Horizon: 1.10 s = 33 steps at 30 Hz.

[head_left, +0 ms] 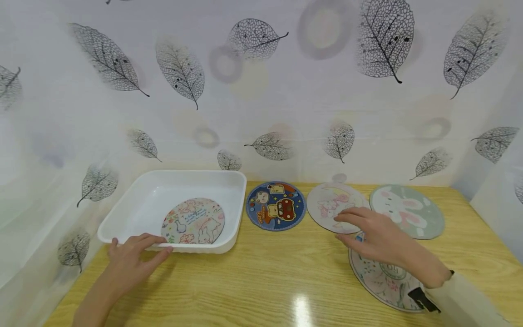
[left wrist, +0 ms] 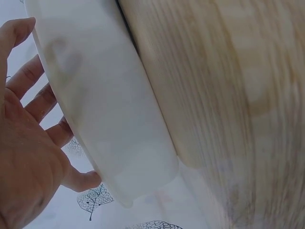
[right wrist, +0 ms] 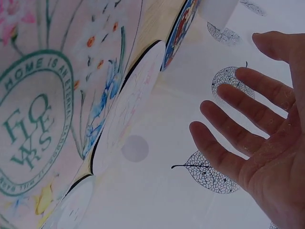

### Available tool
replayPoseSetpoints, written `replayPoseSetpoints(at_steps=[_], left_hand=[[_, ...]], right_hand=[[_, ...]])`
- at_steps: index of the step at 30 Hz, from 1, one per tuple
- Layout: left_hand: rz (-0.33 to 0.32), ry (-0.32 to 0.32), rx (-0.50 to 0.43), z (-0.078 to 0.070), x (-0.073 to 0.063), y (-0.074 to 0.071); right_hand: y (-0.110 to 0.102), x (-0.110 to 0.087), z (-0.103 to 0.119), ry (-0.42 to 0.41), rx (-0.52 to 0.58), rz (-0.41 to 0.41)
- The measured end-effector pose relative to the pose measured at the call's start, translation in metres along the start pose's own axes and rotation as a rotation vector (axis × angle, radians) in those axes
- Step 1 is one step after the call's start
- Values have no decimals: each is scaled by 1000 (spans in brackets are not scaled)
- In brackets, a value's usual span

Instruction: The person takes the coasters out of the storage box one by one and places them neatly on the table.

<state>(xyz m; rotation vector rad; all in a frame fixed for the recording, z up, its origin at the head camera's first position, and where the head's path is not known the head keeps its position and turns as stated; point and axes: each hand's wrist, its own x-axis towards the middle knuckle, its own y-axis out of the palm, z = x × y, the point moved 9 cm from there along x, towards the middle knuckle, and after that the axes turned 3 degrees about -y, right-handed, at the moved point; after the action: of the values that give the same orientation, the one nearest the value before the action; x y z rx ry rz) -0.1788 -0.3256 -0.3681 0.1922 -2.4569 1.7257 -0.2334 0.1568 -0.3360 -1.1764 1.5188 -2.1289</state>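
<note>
My left hand (head_left: 130, 261) rests at the near rim of a white plastic tray (head_left: 139, 204), its fingertips on the rim and its thumb outside the near wall. Inside the tray lies a round floral mat (head_left: 196, 222) with rabbit drawings. With fingers spread and nothing between them, my right hand (right wrist: 267, 138) is over the right-hand mats. Just beyond its fingertips in the head view is a white mat (head_left: 327, 200) with pink figures. A larger flower-printed mat (head_left: 377, 284) lies beneath the hand and sleeve, partly hidden by them.
Right of the tray lies a round blue mat (head_left: 275, 206) with a bear and a red car. A pale green rabbit mat (head_left: 416, 211) sits at the back right. Behind the wooden table (head_left: 245, 286) hangs a white curtain (head_left: 253, 104) with leaf prints.
</note>
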Motion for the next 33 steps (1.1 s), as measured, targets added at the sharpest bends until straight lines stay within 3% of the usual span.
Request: replayPoseSetpoints(at_steps=[14,22,33], left_hand=[[-24,2,-10,0,0,0],[-25,10,-8,1,1,0],[-21,6,-20,0,0,0]], right_hand=[[19,22,13,-13,53,46],[25,37,24,-80,44,17],[36,58,39,-96,97,63]])
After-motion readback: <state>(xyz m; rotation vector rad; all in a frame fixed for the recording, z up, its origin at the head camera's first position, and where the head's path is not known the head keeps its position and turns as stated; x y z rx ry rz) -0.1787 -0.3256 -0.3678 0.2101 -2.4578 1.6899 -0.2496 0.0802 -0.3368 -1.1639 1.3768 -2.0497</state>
